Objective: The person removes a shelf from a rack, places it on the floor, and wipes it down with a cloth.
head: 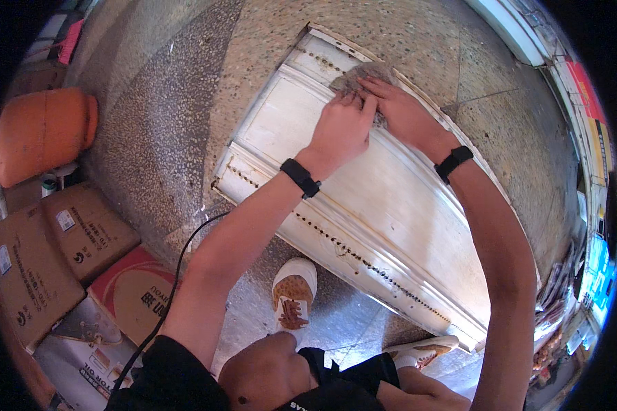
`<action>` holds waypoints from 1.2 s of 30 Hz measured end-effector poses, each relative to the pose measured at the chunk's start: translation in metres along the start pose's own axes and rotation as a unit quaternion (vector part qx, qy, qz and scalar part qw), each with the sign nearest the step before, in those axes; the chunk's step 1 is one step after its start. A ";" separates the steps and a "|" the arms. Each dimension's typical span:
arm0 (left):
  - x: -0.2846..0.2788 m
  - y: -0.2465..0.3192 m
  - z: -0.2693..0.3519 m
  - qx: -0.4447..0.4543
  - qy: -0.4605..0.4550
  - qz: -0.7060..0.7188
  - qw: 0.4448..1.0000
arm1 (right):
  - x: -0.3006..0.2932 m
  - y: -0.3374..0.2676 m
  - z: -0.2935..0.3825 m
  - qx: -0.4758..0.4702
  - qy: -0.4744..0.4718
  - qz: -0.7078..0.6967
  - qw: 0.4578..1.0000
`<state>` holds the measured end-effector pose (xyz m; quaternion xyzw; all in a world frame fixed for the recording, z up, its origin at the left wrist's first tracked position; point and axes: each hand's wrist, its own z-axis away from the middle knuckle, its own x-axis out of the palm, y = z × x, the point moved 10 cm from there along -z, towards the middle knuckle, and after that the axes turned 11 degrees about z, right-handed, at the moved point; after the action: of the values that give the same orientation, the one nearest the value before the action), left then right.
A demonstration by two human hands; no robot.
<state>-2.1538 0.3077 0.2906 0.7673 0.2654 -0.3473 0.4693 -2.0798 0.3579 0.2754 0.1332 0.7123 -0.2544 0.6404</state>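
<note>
A long white metal panel point(421, 205) lies at a slant on the floor, with rows of small dark holes and rust-coloured stains along its ridged edges. Near its far end is a crumpled grey-brown cloth point(365, 76). My left hand point(339, 128) has its fingers curled onto the near side of the cloth. From the right, my right hand point(406, 113) presses on the same cloth, its fingers laid across it beside the left hand. Part of the cloth is hidden under both hands. Each wrist wears a black band.
Cardboard boxes point(90, 231) are stacked at the left, below an orange rounded container point(43, 136). A black cable point(177, 269) runs past my left arm. My shoe point(294, 290) stands close to the panel's near edge. Goods on shelving point(594, 154) line the right rim.
</note>
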 end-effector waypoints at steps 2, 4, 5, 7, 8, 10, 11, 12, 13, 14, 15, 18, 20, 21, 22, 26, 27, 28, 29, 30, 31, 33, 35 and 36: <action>0.013 0.019 -0.002 0.017 -0.004 -0.004 1.000 | -0.002 0.008 0.022 0.011 -0.012 0.012 1.000; 0.028 0.035 -0.002 0.014 -0.028 -0.005 0.999 | -0.004 0.012 0.043 0.029 -0.025 0.011 0.999; 0.035 0.041 -0.003 0.011 -0.039 -0.006 0.999 | -0.006 0.015 0.053 0.037 -0.028 0.009 0.999; 0.048 0.056 -0.003 0.016 -0.057 -0.011 0.998 | -0.005 0.022 0.070 0.061 -0.052 -0.014 0.997; 0.053 0.063 -0.003 0.021 -0.062 -0.014 0.998 | -0.005 0.025 0.079 0.070 -0.060 -0.025 0.995; 0.068 0.081 -0.004 0.029 -0.076 -0.016 0.997 | -0.006 0.032 0.101 0.071 -0.051 -0.029 0.996; 0.075 0.090 -0.005 0.032 -0.083 -0.017 0.996 | -0.008 0.035 0.113 0.068 -0.041 -0.026 0.997; 0.081 0.098 -0.005 0.033 -0.090 -0.019 0.995 | -0.009 0.036 0.123 0.064 -0.030 -0.023 0.997; 0.090 0.106 -0.005 0.043 -0.109 -0.017 0.993 | -0.009 0.037 0.135 0.064 -0.033 -0.018 0.997; 0.097 0.114 -0.006 0.050 -0.120 -0.016 0.991 | -0.010 0.040 0.148 0.067 -0.034 -0.016 0.997; 0.104 0.122 -0.007 0.055 -0.131 -0.017 0.990 | -0.012 0.041 0.159 0.068 -0.034 -0.014 0.997; 0.121 0.160 -0.010 0.106 -0.137 -0.024 0.985 | -0.020 0.042 0.201 0.062 -0.028 0.013 0.998; 0.143 0.187 -0.010 0.088 -0.200 -0.018 0.976 | -0.016 0.049 0.237 0.081 -0.065 0.010 0.995; 0.155 0.200 -0.010 0.084 -0.220 -0.015 0.972 | -0.014 0.055 0.257 0.089 -0.077 0.010 0.993; 0.166 0.214 -0.011 0.082 -0.237 -0.005 0.968 | -0.017 0.059 0.274 0.099 -0.060 -0.005 0.993; 0.207 0.265 -0.007 0.095 -0.255 0.023 0.962 | -0.014 0.079 0.339 0.130 -0.047 -0.024 0.990; 0.216 0.279 -0.007 0.099 -0.255 0.029 0.961 | -0.013 0.083 0.357 0.126 -0.039 -0.018 0.991; 0.225 0.293 -0.006 0.100 -0.249 0.033 0.963 | -0.011 0.087 0.374 0.123 -0.032 -0.011 0.992; 0.236 0.307 -0.006 0.095 -0.251 0.042 0.962 | -0.009 0.092 0.393 0.120 -0.025 -0.005 0.992; 0.247 0.322 -0.006 0.091 -0.255 0.051 0.961 | -0.007 0.095 0.412 0.127 -0.031 -0.009 0.991; 0.260 0.338 -0.007 0.087 -0.258 0.061 0.960 | -0.008 0.099 0.433 0.130 -0.028 -0.005 0.991; 0.281 0.365 -0.005 0.081 -0.268 0.055 0.958 | -0.015 0.104 0.470 0.134 -0.017 0.001 0.991; 0.303 0.396 -0.003 0.080 -0.271 0.066 0.957 | -0.022 0.110 0.508 0.161 -0.023 -0.024 0.986; 0.312 0.416 -0.003 0.083 -0.272 0.077 0.956 | -0.023 0.113 0.529 0.174 -0.026 -0.033 0.984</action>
<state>-1.6550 0.1611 0.2707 0.6983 0.0383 -0.5265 0.4835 -1.5713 0.1730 0.2496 0.2121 0.6441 -0.3987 0.6174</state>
